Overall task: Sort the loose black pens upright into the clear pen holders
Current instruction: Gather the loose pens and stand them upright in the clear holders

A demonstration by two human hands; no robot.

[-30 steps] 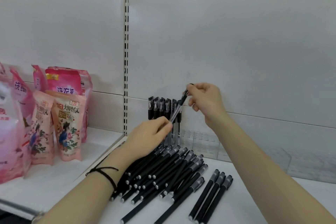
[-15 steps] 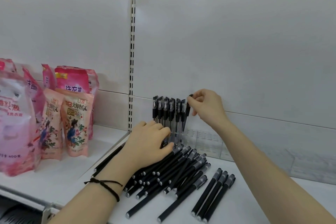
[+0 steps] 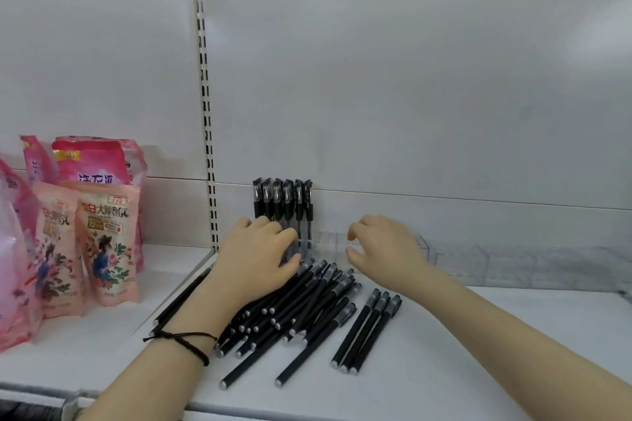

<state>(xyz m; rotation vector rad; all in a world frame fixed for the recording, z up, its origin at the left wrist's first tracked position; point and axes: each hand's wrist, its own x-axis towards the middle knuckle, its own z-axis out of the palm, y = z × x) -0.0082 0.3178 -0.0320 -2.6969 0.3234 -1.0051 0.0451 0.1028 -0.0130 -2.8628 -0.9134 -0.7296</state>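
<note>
A heap of loose black pens lies on the white shelf, with three more pens side by side to its right. My left hand sits on the far end of the heap, fingers curled down over the pen caps and thumb against them; the fingertips are hidden. Several capped pens stand upright in the left end of the clear pen holders along the back wall. My right hand hovers in front of the holders, fingers loosely curled and holding nothing.
Pink and peach refill pouches stand on the neighbouring shelf section at the left. A slotted metal upright divides the two sections. A pen or two lie along the shelf joint, left of my left forearm.
My right hand set its pen upright among the standing ones, let go and dropped lower to the right. My left hand released that pen and settled onto the heap.
</note>
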